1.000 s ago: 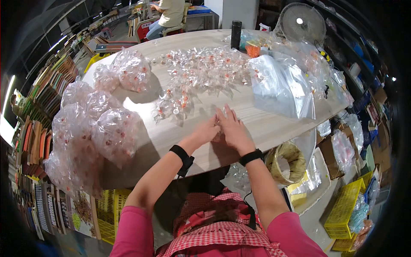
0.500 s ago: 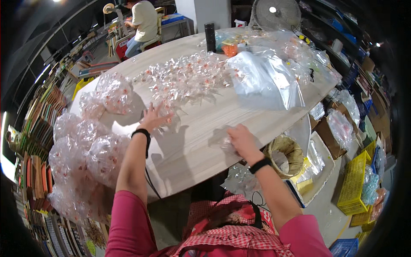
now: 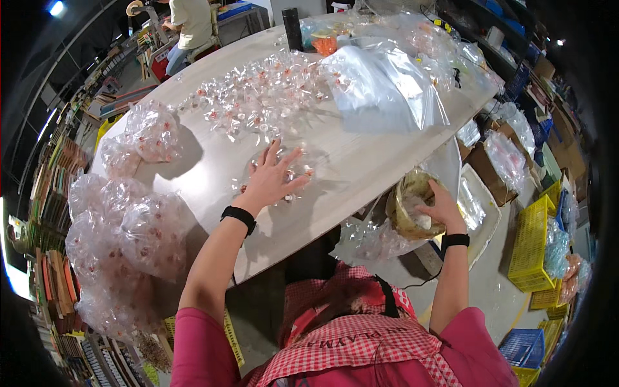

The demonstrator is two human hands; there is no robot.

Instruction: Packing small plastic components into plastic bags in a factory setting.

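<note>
Hands apart, the left hand [image 3: 267, 182] splays over small red-flecked clear-plastic packets [image 3: 308, 173]; the right hand [image 3: 445, 209] dips into a round yellowish bin [image 3: 397, 213], grip unclear. Bulging transparent plastic bags [image 3: 151, 235] crowd leftward.

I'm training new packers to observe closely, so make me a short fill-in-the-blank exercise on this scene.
1. The left hand is spread palm-____ over small clear packets.
2. The right hand is at a round container on the picture's ____ side.
3. The checked apron is red and ____.

Missing words: down; right; white.
</note>
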